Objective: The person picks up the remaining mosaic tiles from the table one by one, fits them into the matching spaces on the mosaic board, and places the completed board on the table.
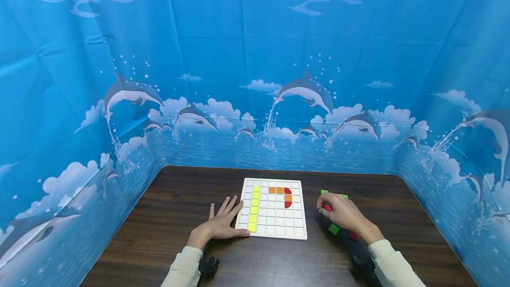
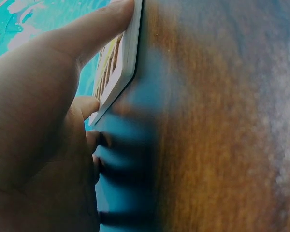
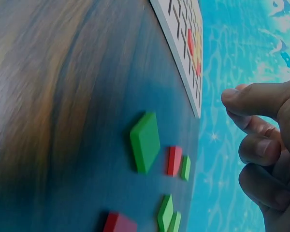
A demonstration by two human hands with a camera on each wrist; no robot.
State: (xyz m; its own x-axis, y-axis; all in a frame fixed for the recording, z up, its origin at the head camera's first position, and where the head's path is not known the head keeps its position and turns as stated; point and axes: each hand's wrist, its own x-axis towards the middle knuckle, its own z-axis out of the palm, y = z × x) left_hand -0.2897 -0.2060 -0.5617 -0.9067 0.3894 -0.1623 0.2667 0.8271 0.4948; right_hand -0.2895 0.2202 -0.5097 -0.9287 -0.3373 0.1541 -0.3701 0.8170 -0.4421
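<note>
A white gridded board [image 1: 275,220] lies mid-table. My left hand [image 1: 222,224] rests at its left edge, fingers spread, with the thumb [image 2: 117,14] over the near corner. A column of yellow square tiles [image 1: 254,203] fills the board's left part. Orange squares [image 1: 276,190] and red rounded tiles [image 1: 288,205] form a hooked shape at upper right. To the right of the board, my right hand [image 1: 344,211] hovers above loose tiles, fingers curled and thumb tip against the index finger [image 3: 253,94]. No tile shows between those fingertips.
Loose green tiles [image 3: 146,142] and red tiles [image 3: 174,160] lie on the dark wooden table [image 1: 271,260] under and around the right hand. A blue curtain with dolphins [image 1: 255,79] surrounds the table at the back and sides. Each wrist wears a black device [image 1: 209,265].
</note>
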